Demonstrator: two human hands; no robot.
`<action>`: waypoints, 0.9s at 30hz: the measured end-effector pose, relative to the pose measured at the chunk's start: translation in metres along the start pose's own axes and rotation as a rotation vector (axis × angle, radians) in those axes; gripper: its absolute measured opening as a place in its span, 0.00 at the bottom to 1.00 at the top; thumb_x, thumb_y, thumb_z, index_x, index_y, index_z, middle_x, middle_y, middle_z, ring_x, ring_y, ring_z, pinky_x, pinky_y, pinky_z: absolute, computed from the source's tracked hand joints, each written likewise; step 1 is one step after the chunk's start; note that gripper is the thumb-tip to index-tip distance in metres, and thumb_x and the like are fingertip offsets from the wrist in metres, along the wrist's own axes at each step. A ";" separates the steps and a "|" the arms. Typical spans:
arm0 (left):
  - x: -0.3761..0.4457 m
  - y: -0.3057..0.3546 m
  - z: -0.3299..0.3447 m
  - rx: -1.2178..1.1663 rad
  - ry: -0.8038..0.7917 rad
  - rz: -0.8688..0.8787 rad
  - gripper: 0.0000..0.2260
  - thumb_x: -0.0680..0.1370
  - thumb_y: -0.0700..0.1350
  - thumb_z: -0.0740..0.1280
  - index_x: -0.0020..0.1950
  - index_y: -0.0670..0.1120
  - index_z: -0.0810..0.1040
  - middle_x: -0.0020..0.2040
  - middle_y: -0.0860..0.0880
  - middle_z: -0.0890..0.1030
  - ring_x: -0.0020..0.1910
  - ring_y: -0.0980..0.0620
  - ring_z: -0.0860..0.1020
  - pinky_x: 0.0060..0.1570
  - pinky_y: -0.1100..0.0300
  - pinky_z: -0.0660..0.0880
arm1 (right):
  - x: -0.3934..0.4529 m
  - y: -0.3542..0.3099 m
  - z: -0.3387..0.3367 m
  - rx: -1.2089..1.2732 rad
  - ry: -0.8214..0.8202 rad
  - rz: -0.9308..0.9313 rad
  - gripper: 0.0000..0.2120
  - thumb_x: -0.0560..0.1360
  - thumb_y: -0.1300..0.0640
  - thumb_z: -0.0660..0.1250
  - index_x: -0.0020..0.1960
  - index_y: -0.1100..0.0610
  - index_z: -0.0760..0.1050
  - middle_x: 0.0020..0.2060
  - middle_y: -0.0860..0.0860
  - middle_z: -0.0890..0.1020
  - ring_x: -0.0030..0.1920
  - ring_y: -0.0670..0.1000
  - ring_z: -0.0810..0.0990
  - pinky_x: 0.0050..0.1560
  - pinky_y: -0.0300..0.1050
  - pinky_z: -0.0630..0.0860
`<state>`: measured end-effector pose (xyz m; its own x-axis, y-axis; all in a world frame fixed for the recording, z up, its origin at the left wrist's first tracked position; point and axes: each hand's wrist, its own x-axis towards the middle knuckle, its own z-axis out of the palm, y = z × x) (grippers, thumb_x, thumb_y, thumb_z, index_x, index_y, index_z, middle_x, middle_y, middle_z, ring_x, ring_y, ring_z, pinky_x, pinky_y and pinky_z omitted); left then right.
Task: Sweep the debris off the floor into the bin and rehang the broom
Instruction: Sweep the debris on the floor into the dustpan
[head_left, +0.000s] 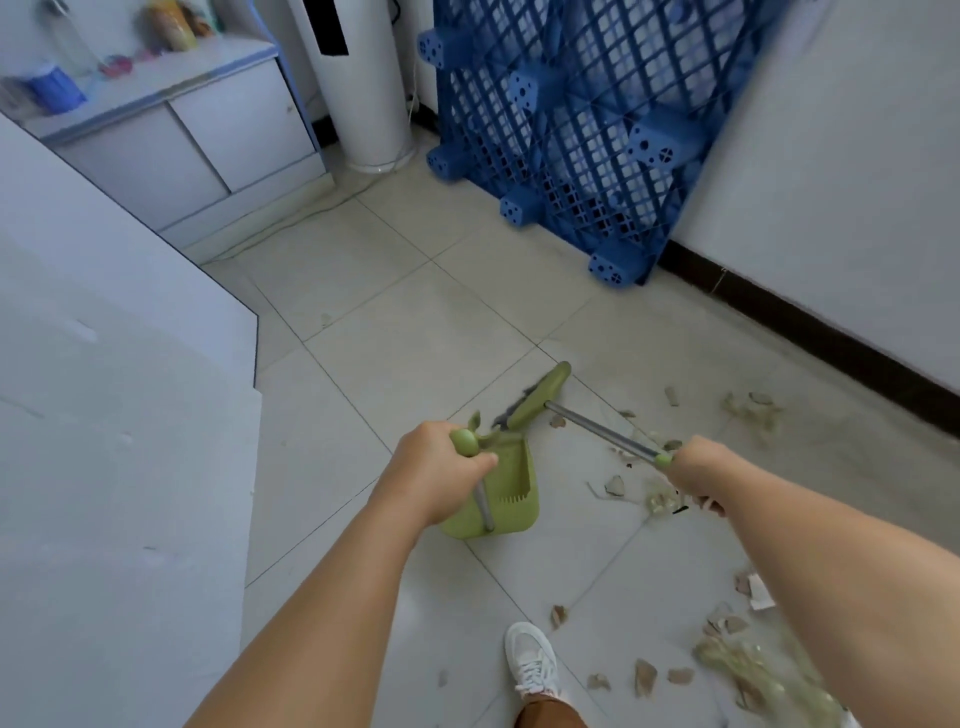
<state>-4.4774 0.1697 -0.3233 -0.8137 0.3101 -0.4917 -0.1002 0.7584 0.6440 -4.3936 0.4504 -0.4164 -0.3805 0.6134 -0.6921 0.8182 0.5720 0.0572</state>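
My left hand (439, 470) grips the green top of the dustpan's metal handle, and the green dustpan (506, 501) hangs just below it over the floor tiles. My right hand (693, 470) grips the end of the broom's grey handle (597, 431). The green broom head (537, 395) with dark bristles lies just beyond the dustpan. Debris (750, 410), dry leaves and paper scraps, is scattered on the tiles to the right, with more debris near the lower right by my forearm. No bin is in view.
A blue plastic pallet (582, 130) leans on the right wall. A white cylindrical appliance (366, 93) stands at the back beside a low white cabinet (208, 140). A white panel (114, 415) fills the left. My white shoe (532, 660) is at the bottom.
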 end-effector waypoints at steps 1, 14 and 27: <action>-0.009 0.000 0.005 0.006 -0.005 0.011 0.14 0.74 0.48 0.69 0.33 0.47 0.69 0.30 0.50 0.69 0.30 0.48 0.68 0.32 0.57 0.67 | -0.009 0.018 0.007 0.015 0.001 0.033 0.16 0.80 0.53 0.57 0.37 0.61 0.65 0.33 0.55 0.74 0.28 0.51 0.71 0.28 0.42 0.69; -0.117 0.013 0.053 0.089 -0.080 0.152 0.09 0.76 0.48 0.69 0.38 0.46 0.76 0.33 0.49 0.74 0.30 0.50 0.72 0.32 0.59 0.73 | -0.120 0.187 0.048 0.093 0.145 0.182 0.10 0.76 0.55 0.62 0.40 0.58 0.75 0.35 0.50 0.79 0.30 0.51 0.75 0.29 0.38 0.69; -0.082 0.047 0.052 0.101 -0.066 0.088 0.14 0.76 0.50 0.69 0.34 0.48 0.69 0.32 0.50 0.71 0.30 0.49 0.70 0.33 0.57 0.71 | -0.060 0.113 0.007 0.223 0.227 -0.063 0.12 0.78 0.52 0.57 0.44 0.50 0.79 0.37 0.50 0.82 0.33 0.52 0.76 0.31 0.40 0.68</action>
<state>-4.3857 0.2096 -0.2836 -0.7772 0.4124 -0.4753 0.0311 0.7796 0.6255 -4.2755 0.4740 -0.3729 -0.4988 0.7007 -0.5100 0.8549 0.4944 -0.1569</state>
